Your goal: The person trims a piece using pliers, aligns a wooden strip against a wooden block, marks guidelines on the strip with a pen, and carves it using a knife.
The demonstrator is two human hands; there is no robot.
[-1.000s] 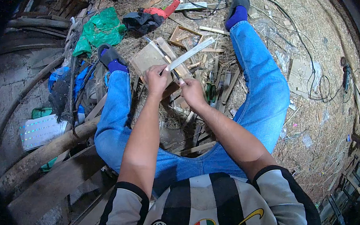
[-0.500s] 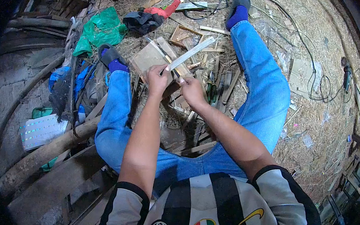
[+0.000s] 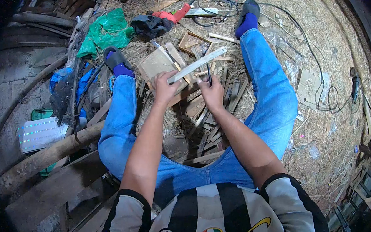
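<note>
My left hand (image 3: 165, 87) is closed on the lower end of a pale flat strip (image 3: 198, 65), which slants up to the right over a wooden board (image 3: 155, 65). Between my fingers and the board, the exact contact is hard to see. To the right, my right hand (image 3: 212, 92) holds a thin dark pen-like tool (image 3: 209, 72) upright between its fingers. Its fingertips are near a narrow wooden piece (image 3: 190, 78) that passes beneath the strip.
Beyond the board lie a small wooden frame (image 3: 194, 44), a red power tool (image 3: 172, 16) and a green bag (image 3: 107, 31). Wood offcuts (image 3: 238, 96) litter the ground between my legs. Another tool (image 3: 355, 85) with a cable lies at the right.
My right hand has moved slightly right, away from the strip, and the dark tool now stands up from its fingers. The whole view has shifted slightly downward.
</note>
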